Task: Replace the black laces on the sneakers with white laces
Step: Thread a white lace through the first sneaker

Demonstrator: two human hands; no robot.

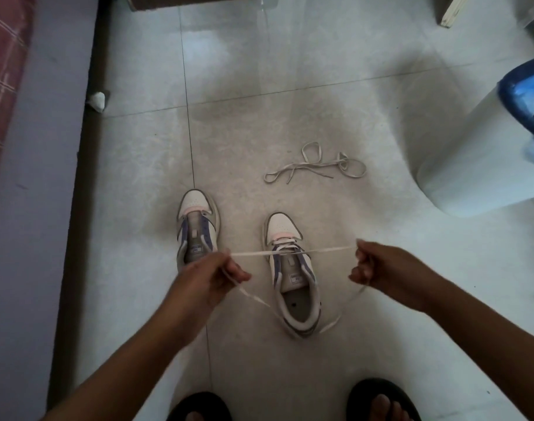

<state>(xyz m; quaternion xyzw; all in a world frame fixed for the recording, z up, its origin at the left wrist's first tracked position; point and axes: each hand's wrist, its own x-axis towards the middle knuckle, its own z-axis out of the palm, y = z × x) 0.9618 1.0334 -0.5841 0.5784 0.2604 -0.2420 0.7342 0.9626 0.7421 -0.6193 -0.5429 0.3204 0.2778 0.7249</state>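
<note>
Below, on a pale tiled floor [290,375], a person's left hand [211,276] and right hand [378,268] each pinch one end of a white lace [253,253], stretched taut across the right-hand sneaker [293,275], where it runs through the eyelets near the toe. Loose tails hang from both fists, one trailing down beside the shoe's heel. Just beside it stands the left-hand sneaker [197,226], unlaced, partly covered by the left hand. Farther off, a second white lace [316,167] lies in a loose tangle on the tiles. At the right edge, a white bin [460,165] holds a blue plastic liner [523,95]; its contents cannot be made out. Black slippers [381,402] show at the bottom.
</note>
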